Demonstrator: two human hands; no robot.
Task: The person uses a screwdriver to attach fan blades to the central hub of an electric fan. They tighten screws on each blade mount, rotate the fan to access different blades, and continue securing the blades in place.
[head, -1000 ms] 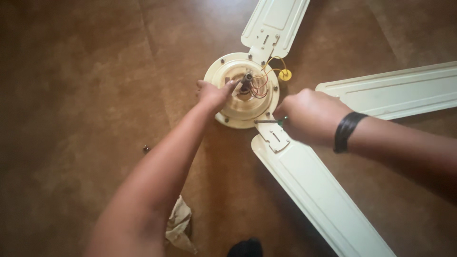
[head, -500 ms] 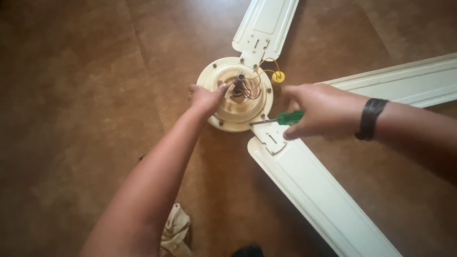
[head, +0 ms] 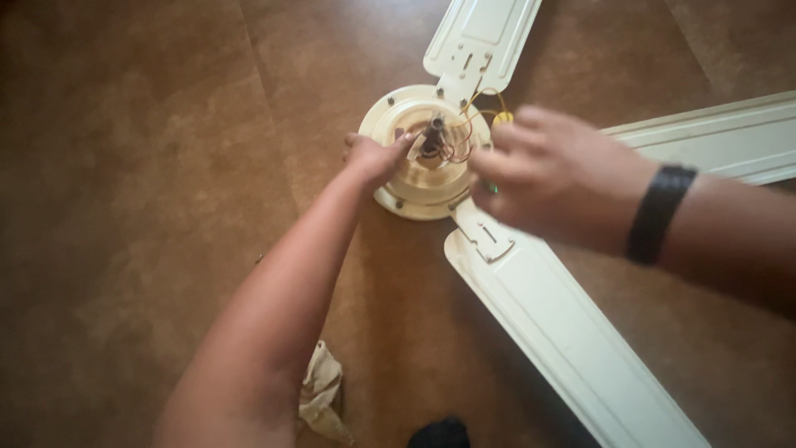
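A cream ceiling fan lies on the brown floor with its round motor housing (head: 414,195) facing up. My left hand (head: 375,159) grips the housing's left rim, thumb outside it and fingertips reaching toward the central shaft (head: 434,129). Red and yellow wires (head: 458,145) coil beside the shaft. My right hand (head: 557,176), blurred and wearing a black wristband (head: 658,214), hovers over the housing's right edge. It is closed around a green-handled screwdriver (head: 494,189), of which only a sliver of green shows under the fingers.
Three cream blades spread from the housing: one toward the top (head: 485,33), one to the right (head: 730,141), one to the lower right (head: 572,332). A crumpled beige rag (head: 323,394) and a dark object (head: 439,433) lie at the bottom edge.
My right hand has lifted from beside the lower blade's bracket and moved up over the housing's right edge, hiding most of the screwdriver. My left hand stays on the housing.
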